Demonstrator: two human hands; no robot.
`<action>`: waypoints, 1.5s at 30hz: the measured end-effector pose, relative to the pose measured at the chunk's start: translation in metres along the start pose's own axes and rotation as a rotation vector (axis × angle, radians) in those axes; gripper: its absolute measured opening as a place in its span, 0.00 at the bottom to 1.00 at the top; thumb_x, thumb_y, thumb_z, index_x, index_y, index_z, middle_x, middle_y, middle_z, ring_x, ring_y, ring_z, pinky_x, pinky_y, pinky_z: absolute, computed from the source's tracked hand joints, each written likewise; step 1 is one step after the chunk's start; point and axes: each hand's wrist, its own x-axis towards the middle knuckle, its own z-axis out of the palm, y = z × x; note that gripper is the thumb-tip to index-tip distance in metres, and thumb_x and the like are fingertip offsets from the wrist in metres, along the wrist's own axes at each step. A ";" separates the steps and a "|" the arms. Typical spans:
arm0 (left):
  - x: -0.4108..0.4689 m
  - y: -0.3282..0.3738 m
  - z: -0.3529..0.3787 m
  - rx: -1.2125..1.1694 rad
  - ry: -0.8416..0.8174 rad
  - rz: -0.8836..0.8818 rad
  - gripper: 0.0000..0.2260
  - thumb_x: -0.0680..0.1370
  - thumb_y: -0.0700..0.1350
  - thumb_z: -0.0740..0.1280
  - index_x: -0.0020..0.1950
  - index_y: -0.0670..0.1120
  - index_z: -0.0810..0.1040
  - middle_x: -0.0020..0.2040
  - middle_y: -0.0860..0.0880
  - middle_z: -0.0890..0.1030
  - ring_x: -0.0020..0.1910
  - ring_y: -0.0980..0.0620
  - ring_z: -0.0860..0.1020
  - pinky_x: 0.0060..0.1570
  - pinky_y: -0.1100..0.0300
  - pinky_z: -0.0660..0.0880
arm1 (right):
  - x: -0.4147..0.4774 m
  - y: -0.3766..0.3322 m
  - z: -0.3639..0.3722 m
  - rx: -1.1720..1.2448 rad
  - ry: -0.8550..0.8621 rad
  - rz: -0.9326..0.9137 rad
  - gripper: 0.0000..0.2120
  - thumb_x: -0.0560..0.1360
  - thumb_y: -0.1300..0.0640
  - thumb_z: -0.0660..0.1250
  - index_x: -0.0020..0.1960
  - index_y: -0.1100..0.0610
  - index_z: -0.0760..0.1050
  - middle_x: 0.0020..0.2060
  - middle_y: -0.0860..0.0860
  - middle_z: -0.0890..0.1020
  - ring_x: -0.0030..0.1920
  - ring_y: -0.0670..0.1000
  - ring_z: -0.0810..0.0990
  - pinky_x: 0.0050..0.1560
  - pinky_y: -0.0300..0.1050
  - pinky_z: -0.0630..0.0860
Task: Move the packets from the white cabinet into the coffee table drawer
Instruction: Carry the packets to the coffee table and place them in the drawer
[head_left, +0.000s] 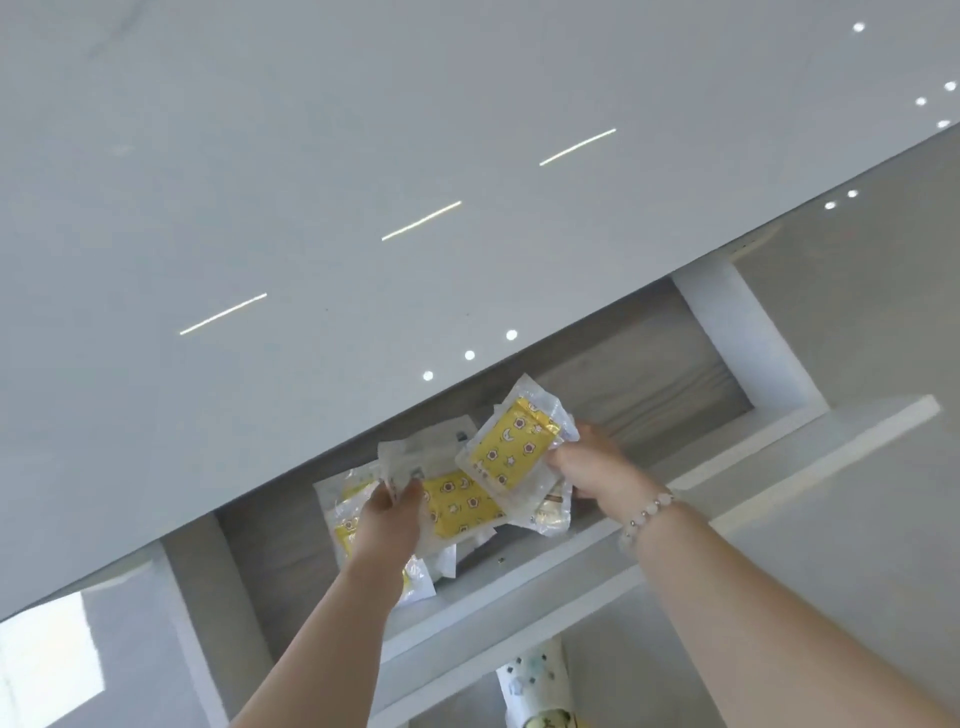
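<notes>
Here we look down into the open coffee table drawer (649, 384), grey wood-grain floor, white walls. Our right hand (592, 465) pinches a clear packet (511, 449) holding a yellow insert printed with flowers, moons and stars, raised over the pile (452, 501). Our left hand (392, 514) grips a pale, crinkled packet (415, 454). The drawer's right half lies bare. The glossy desk (311, 182) top overhangs the far edge. Print too blurred to read.

Operator arms: bare, sleeveless in view.
Left hand (387, 519) and forearm carry no items. Right hand (592, 467) wrist carries one beaded bracelet (647, 514), pale round beads.
</notes>
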 end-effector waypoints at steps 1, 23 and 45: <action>0.001 -0.003 0.004 0.038 0.019 0.018 0.08 0.81 0.47 0.60 0.56 0.45 0.73 0.40 0.50 0.77 0.44 0.46 0.77 0.47 0.54 0.76 | 0.005 0.003 0.002 -0.028 0.011 -0.016 0.10 0.76 0.67 0.57 0.48 0.59 0.75 0.43 0.55 0.80 0.42 0.52 0.78 0.47 0.48 0.78; -0.203 0.084 -0.147 1.151 0.261 0.576 0.11 0.81 0.52 0.52 0.58 0.55 0.72 0.57 0.55 0.75 0.60 0.54 0.73 0.54 0.60 0.71 | -0.231 -0.111 -0.011 -0.904 0.299 -0.865 0.08 0.73 0.57 0.68 0.52 0.56 0.78 0.52 0.51 0.79 0.48 0.51 0.79 0.43 0.43 0.76; -0.494 -0.029 -0.480 0.638 1.076 0.243 0.16 0.82 0.52 0.50 0.53 0.46 0.74 0.52 0.48 0.79 0.53 0.45 0.77 0.48 0.55 0.71 | -0.640 -0.245 0.239 -1.335 -0.099 -1.802 0.16 0.77 0.61 0.53 0.60 0.58 0.74 0.60 0.55 0.74 0.62 0.55 0.69 0.61 0.47 0.65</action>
